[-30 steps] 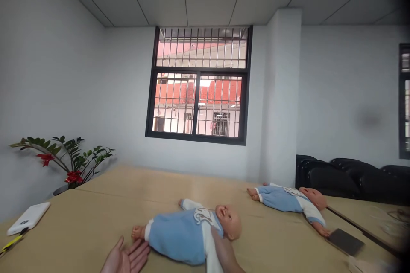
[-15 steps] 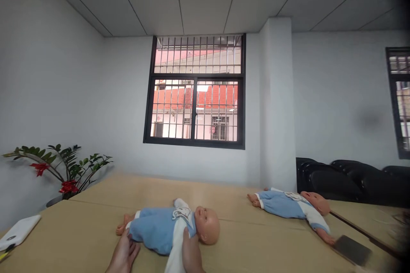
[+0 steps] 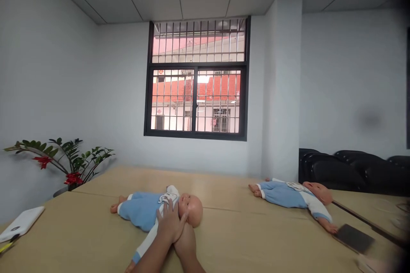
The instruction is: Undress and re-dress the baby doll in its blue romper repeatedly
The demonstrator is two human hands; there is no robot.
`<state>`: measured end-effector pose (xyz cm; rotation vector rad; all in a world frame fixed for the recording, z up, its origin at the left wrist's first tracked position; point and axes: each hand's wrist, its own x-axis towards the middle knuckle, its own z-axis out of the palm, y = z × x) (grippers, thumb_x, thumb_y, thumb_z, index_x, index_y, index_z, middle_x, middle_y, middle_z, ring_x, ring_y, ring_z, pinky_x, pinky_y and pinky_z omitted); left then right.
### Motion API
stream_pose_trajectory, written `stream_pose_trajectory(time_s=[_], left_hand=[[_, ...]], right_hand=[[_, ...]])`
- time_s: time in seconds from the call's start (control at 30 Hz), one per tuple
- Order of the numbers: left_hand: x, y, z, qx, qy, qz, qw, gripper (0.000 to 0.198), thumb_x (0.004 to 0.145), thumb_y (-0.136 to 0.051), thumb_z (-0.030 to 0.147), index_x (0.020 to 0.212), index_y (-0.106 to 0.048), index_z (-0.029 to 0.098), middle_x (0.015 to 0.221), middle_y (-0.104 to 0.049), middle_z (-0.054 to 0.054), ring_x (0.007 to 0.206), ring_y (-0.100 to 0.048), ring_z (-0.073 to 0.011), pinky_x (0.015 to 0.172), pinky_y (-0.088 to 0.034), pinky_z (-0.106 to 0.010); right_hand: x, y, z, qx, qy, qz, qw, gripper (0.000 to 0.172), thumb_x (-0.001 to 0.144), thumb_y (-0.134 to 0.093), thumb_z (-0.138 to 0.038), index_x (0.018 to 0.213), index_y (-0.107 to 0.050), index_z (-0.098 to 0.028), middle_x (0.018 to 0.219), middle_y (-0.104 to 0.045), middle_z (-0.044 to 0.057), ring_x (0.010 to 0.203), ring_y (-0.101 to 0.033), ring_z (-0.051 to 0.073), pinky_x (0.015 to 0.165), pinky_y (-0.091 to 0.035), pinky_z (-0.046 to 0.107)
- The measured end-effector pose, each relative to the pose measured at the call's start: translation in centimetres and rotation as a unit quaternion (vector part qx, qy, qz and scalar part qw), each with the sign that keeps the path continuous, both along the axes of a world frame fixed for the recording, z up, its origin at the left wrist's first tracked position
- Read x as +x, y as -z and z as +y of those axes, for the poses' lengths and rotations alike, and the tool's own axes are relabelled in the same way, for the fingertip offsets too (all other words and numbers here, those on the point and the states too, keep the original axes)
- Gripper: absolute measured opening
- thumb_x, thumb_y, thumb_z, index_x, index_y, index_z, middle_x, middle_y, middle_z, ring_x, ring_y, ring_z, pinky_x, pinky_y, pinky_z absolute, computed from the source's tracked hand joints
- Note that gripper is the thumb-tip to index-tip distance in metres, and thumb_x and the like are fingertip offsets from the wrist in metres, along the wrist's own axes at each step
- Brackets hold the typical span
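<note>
A bald baby doll (image 3: 141, 211) in a blue and white outfit lies on its back on the table, head to the right. My left hand (image 3: 169, 224) rests on its upper chest near the neck, fingers spread. My right hand (image 3: 186, 239) is beside the doll's head and neck, partly behind my left hand; its fingers are mostly hidden. The doll's white sleeve (image 3: 145, 243) stretches toward me, left of my forearms. A second, similarly dressed doll (image 3: 282, 194) lies farther right, one arm reaching toward a dark flat object (image 3: 355, 238).
The wooden table (image 3: 233, 243) spans the front. A white device (image 3: 22, 224) and a yellow and black object (image 3: 9, 244) lie at left. A potted plant (image 3: 73, 170) stands beyond the left edge, black chairs (image 3: 339, 170) behind at right. A pale blurred shape (image 3: 368, 263) shows at lower right.
My left hand has moved from the near doll's legs to its upper chest. My right hand has moved from its sleeve to beside the head. The doll appears farther left; the view has tilted slightly.
</note>
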<state>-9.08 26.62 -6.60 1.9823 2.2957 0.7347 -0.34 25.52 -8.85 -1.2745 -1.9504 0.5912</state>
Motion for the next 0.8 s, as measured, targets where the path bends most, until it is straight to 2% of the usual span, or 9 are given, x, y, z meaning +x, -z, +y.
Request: stream_pose_trajectory(time_s=[0.07, 0.17, 0.23, 0.33, 0.43, 0.5, 0.8], left_hand=[[-0.6, 0.2, 1.1, -0.009, -0.004, -0.019, 1.000, 0.084, 0.098, -0.034, 0.069, 0.162, -0.042, 0.014, 0.174, -0.024, -0.024, 0.160, -0.021, -0.0480, 0.120, -0.008, -0.080], [-2.0, 1.1, 2.7, 0.011, 0.002, -0.031, 0.999, 0.086, 0.096, -0.039, 0.071, 0.160, -0.045, 0.014, 0.173, -0.024, -0.027, 0.157, -0.022, -0.0516, 0.117, -0.007, -0.083], [-3.1, 1.9, 3.5, 0.027, -0.011, -0.025, 0.999, 0.083, 0.096, -0.043, 0.068, 0.160, -0.046, 0.016, 0.173, -0.025, -0.028, 0.157, -0.023, -0.0512, 0.118, -0.006, -0.082], [-5.0, 3.0, 4.9, 0.039, -0.030, 0.012, 0.999, 0.078, 0.098, -0.046, 0.063, 0.161, -0.044, 0.017, 0.172, -0.026, -0.028, 0.158, -0.021, -0.0490, 0.118, -0.006, -0.082], [-7.4, 3.8, 6.5, 0.042, -0.043, 0.053, 0.997, 0.078, 0.099, -0.045, 0.062, 0.162, -0.041, 0.015, 0.172, -0.025, -0.028, 0.157, -0.022, -0.0477, 0.118, -0.007, -0.081], [-9.4, 4.2, 7.7, 0.046, -0.050, 0.071, 0.995, 0.080, 0.099, -0.043, 0.064, 0.163, -0.040, 0.015, 0.172, -0.025, -0.028, 0.157, -0.023, -0.0472, 0.119, -0.008, -0.081], [-18.9, 5.7, 13.2, 0.055, -0.079, 0.171, 0.981, 0.077, 0.105, -0.032, 0.062, 0.163, -0.038, 0.012, 0.170, -0.030, -0.029, 0.155, -0.027, -0.0437, 0.118, -0.019, -0.078]], right_hand=[[0.6, -0.2, 0.2, -0.024, 0.026, -0.041, 0.999, 0.050, 0.101, -0.048, -0.036, 0.144, -0.064, -0.017, 0.112, -0.081, 0.020, 0.096, -0.079, 0.032, 0.079, -0.057, 0.035], [3.0, -0.7, 1.0, -0.045, 0.129, -0.100, 0.986, 0.037, 0.101, -0.048, -0.031, 0.120, -0.077, -0.018, 0.108, -0.081, 0.019, 0.100, -0.078, 0.031, 0.082, -0.055, 0.034], [5.5, -1.2, 2.0, -0.061, 0.202, -0.113, 0.971, 0.038, 0.102, -0.042, -0.027, 0.109, -0.078, -0.015, 0.108, -0.080, 0.020, 0.102, -0.077, 0.031, 0.084, -0.054, 0.036], [9.8, -1.7, 3.8, -0.083, 0.255, -0.108, 0.957, 0.043, 0.104, -0.034, -0.025, 0.109, -0.074, -0.010, 0.108, -0.078, 0.023, 0.100, -0.076, 0.033, 0.080, -0.052, 0.038], [13.0, -1.8, 5.4, -0.090, 0.259, -0.107, 0.956, 0.040, 0.103, -0.036, -0.022, 0.106, -0.074, -0.009, 0.107, -0.078, 0.022, 0.098, -0.075, 0.029, 0.077, -0.048, 0.034], [14.2, -1.7, 6.3, -0.088, 0.244, -0.107, 0.960, 0.036, 0.101, -0.039, -0.020, 0.103, -0.074, -0.010, 0.105, -0.079, 0.020, 0.095, -0.075, 0.026, 0.074, -0.046, 0.031], [14.5, 0.1, 8.4, -0.084, 0.205, -0.122, 0.968, 0.032, 0.101, -0.042, -0.023, 0.098, -0.073, -0.017, 0.099, -0.079, 0.012, 0.087, -0.070, 0.022, 0.065, -0.033, 0.030]])
